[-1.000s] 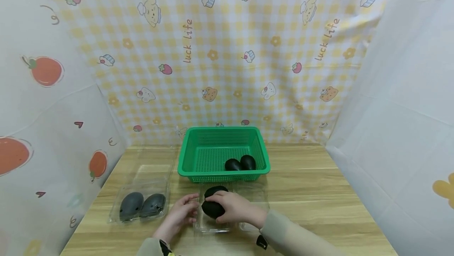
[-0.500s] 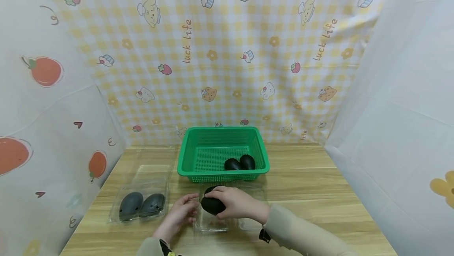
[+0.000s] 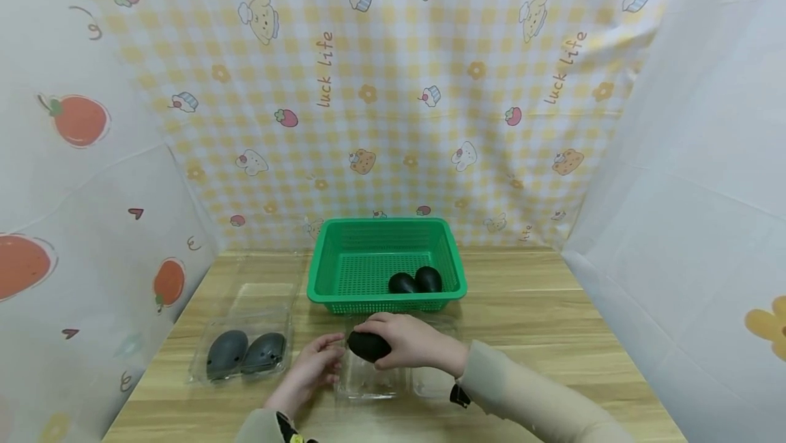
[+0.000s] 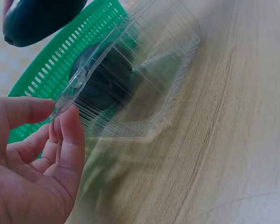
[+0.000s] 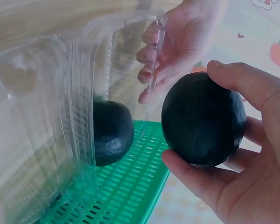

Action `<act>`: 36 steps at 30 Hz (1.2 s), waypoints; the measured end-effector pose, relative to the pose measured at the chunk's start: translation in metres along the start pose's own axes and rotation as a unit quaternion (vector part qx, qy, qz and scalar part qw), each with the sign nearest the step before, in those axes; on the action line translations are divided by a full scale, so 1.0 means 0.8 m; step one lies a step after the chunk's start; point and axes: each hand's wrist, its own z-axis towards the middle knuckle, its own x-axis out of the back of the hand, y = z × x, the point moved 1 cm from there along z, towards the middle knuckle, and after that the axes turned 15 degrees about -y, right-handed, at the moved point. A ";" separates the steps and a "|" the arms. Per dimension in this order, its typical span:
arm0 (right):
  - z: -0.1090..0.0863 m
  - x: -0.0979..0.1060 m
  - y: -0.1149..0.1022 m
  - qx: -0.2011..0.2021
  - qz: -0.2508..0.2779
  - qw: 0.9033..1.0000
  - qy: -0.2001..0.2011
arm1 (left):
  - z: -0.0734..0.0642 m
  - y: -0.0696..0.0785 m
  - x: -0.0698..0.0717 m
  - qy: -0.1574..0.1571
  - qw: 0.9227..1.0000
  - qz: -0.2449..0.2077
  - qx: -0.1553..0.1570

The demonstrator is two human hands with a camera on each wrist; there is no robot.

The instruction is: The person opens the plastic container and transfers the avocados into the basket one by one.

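My right hand (image 3: 408,342) grips a dark, egg-shaped avocado (image 3: 368,346) over a clear plastic clamshell box (image 3: 371,388), thumb on one side and fingers on the other. In the right wrist view, that avocado (image 5: 203,120) is apart from the box. A second avocado (image 5: 113,133) sits inside the box; in the head view the right hand hides it. At the box's left edge is my left hand (image 3: 316,366). The left wrist view shows its thumb and finger pinching the clear rim (image 4: 65,100).
Behind the box stands a green basket (image 3: 387,298) with two dark avocados (image 3: 414,282) at its near right. To the left, another open clamshell (image 3: 199,364) holds two avocados (image 3: 245,353). The box's lid (image 3: 432,383) lies folded out to the right on the wooden table (image 3: 534,334).
My right hand has risen slightly and moved away from me with the avocado, now covering the one behind it in the head view. The left hand stays at the box's edge.
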 end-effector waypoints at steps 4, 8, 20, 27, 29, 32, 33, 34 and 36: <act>0.001 0.003 0.002 -0.002 -0.008 1.000 0.004 | -0.001 0.001 -0.001 0.002 1.000 -0.001 -0.004; 0.004 0.006 0.005 -0.008 -0.010 1.000 0.005 | -0.001 0.000 -0.001 0.000 1.000 -0.001 -0.007; 0.009 0.032 0.013 -0.043 -0.003 0.999 0.005 | 0.001 -0.001 0.000 -0.005 1.000 -0.004 -0.012; 0.011 0.043 0.022 -0.050 -0.001 0.999 0.007 | 0.003 0.001 0.000 -0.004 1.000 -0.004 -0.014; 0.012 0.046 0.024 -0.053 -0.003 0.999 0.011 | 0.003 0.001 0.000 -0.006 1.000 -0.004 -0.015; 0.013 0.050 0.027 -0.058 -0.010 0.998 0.018 | 0.001 0.001 -0.001 -0.009 1.000 -0.002 -0.017; 0.014 0.052 0.027 -0.060 -0.011 0.998 0.020 | 0.000 0.000 -0.001 -0.010 1.000 -0.002 -0.015; 0.015 0.054 0.028 -0.061 -0.012 0.998 0.022 | 0.000 0.000 -0.001 -0.011 1.000 -0.003 -0.014; 0.017 0.058 0.029 -0.060 -0.008 0.998 0.025 | -0.002 -0.001 0.000 -0.009 1.000 -0.005 -0.013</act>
